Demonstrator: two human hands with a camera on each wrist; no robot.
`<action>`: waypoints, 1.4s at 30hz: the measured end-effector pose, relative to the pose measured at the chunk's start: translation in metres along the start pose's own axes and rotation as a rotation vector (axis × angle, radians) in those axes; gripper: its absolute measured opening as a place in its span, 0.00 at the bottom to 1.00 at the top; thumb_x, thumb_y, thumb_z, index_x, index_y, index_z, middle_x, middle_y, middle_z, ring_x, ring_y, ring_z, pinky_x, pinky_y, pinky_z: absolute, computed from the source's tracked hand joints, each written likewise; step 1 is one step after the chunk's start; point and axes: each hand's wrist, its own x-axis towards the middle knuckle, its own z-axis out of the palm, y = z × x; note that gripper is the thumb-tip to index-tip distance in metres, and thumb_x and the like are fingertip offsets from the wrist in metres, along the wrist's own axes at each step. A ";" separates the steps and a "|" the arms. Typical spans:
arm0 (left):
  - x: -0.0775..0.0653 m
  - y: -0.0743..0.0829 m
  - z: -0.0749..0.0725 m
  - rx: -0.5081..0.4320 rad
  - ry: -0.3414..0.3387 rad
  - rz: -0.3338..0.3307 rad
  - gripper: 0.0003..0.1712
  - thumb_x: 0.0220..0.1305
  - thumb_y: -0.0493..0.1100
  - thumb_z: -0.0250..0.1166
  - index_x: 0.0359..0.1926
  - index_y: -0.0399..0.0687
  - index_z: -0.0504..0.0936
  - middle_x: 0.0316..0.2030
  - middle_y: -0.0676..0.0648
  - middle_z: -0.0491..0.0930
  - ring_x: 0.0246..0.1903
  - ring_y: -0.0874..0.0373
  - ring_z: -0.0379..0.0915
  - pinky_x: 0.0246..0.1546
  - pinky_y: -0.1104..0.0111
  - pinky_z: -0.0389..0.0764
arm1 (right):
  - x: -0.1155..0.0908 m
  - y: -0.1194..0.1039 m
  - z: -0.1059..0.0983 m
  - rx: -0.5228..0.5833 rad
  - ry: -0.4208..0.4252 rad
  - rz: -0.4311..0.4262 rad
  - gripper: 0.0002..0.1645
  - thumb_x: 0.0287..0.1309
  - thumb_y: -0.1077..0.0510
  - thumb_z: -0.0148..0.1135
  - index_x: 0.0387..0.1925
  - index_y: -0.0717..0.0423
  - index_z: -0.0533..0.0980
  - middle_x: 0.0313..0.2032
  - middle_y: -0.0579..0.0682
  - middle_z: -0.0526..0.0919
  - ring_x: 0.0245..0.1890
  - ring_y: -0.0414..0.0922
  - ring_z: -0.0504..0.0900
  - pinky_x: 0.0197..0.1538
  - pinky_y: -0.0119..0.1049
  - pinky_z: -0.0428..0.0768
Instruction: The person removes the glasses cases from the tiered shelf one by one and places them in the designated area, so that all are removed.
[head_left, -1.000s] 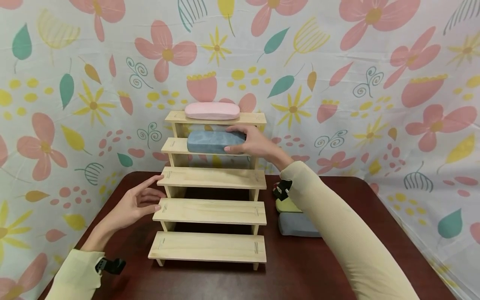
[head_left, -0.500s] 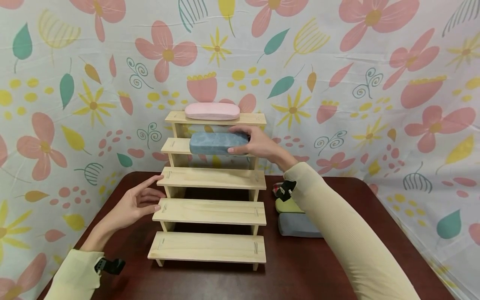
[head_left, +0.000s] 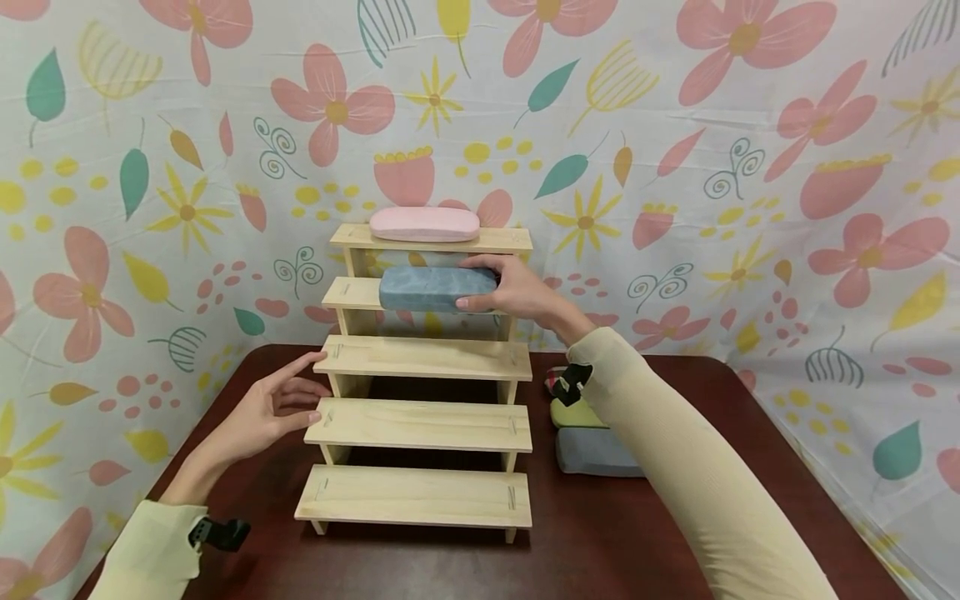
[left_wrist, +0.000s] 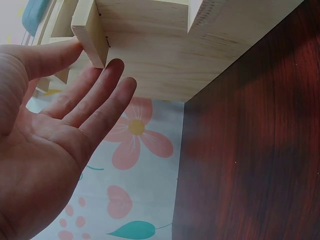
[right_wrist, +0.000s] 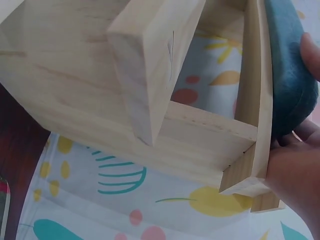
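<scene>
A five-step wooden display stand [head_left: 427,358] stands on the table. My right hand [head_left: 517,287] grips the right end of a blue marbled glasses case [head_left: 420,288], thumb on its front and fingers over the top. The case lies along the second step from the top, right of its middle; the right wrist view shows its end [right_wrist: 290,65] at the board. My left hand [head_left: 273,407] touches the stand's left side with loosely extended fingers, thumb at one board's end and index finger at the step above. A pink glasses case [head_left: 424,223] sits on the top step.
Right of the stand, a grey-blue case [head_left: 596,452] and a yellow-green case [head_left: 576,414] lie on the dark red table [head_left: 630,533], partly hidden by my right sleeve. A plaid item shows behind them. A flowered cloth hangs close behind.
My right hand has shifted the blue glasses case slightly to the right along its step, then stayed there. My left hand has kept its place.
</scene>
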 end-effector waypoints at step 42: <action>-0.001 0.002 0.001 0.006 0.005 0.028 0.50 0.64 0.25 0.71 0.82 0.42 0.59 0.64 0.41 0.77 0.53 0.59 0.82 0.52 0.68 0.83 | -0.071 0.010 -0.017 0.154 0.120 -0.055 0.38 0.62 0.60 0.77 0.72 0.57 0.74 0.73 0.53 0.68 0.74 0.51 0.65 0.72 0.55 0.65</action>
